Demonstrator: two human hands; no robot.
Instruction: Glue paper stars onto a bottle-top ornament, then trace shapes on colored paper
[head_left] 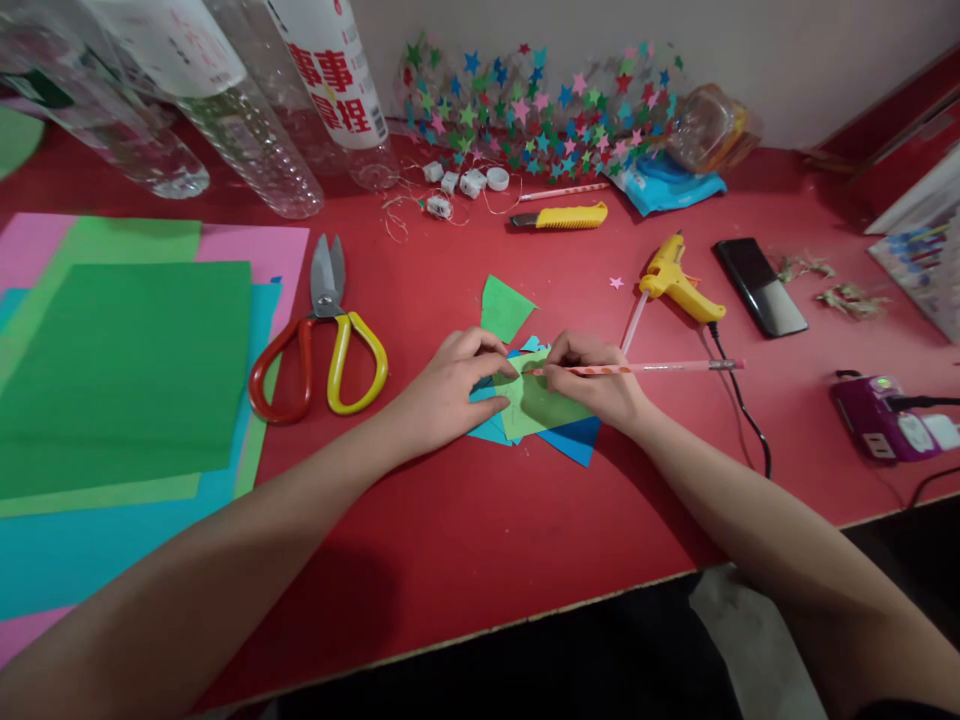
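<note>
My right hand [596, 378] is closed around a pink pencil [667, 367], its tip on a light green piece of paper [536, 405]. Fingers apart, my left hand [457, 385] rests on the left edge of that same piece. Beneath it, blue paper scraps [576, 440] stick out on both sides. A brighter green paper piece [506, 310] lies just beyond my left fingertips. Faint marks show on the light green paper, too small to make out.
Large scissors [328, 300] lie left of my hands, beside stacked coloured sheets [150, 370]. A yellow glue gun [679, 285], a phone [760, 286] and a purple power adapter [885, 420] lie to the right. A yellow cutter [570, 216] and plastic bottles [255, 150] are farther back.
</note>
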